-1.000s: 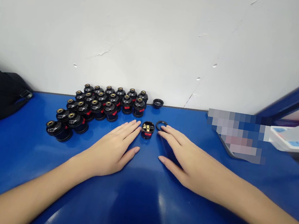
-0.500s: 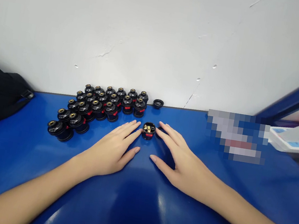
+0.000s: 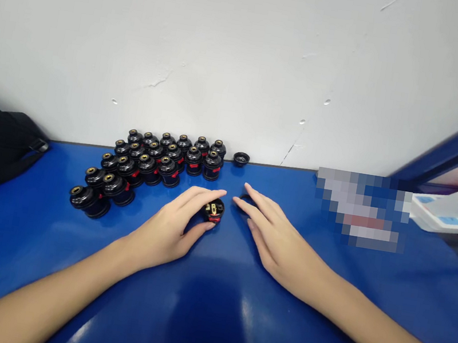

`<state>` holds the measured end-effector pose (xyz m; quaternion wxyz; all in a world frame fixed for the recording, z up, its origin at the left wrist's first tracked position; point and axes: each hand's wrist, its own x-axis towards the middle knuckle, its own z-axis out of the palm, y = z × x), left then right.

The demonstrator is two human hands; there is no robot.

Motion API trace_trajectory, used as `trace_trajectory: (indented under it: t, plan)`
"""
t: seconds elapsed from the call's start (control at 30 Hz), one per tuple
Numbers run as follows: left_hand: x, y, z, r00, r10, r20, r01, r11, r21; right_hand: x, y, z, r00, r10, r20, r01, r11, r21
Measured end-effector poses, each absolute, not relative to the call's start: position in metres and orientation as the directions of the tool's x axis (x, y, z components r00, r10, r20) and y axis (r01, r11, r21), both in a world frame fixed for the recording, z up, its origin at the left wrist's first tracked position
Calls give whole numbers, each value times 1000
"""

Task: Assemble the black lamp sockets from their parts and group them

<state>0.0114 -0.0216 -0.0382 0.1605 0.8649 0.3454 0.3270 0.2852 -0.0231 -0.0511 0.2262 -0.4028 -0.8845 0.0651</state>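
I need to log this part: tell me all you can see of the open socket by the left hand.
The socket is a small, round, glossy black piece, plastic by its look, upright on the blue table. Its open top shows brass contacts; a red band marks its lower front. The left hand grips it between thumb and fingers.

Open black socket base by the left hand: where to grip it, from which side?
Pinch the socket base across its round black side wall, coming from above. It stands upright with brass contacts exposed on top, so keep off the top; the left hand already flanks the wall.
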Motion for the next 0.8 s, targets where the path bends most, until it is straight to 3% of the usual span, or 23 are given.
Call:
trace_trajectory:
  t: [0.13,0.3,0.47,0.6,0.8]
  plan:
    - [13,-23,-34,538,718,442,507,-694,512,286,-20,-46,-586,729,354,667,682,-300]
    - [12,-22,-33,499,755,427,490,-651,580,283,-24,-36,-520,748,412,640,661,-391]
    - [14,-22,-37,394,867,305,322,-441,838,280,-29,-37,-398,825,402,462,558,-689]
    - [21,-27,-35,393,902,180,184,-269,945,276,-33,-39,-409,845,346,214,457,-863]
    - [28,-33,-27,422,905,49,134,-116,984,280,-34,-37,-462,782,418,128,525,-841]
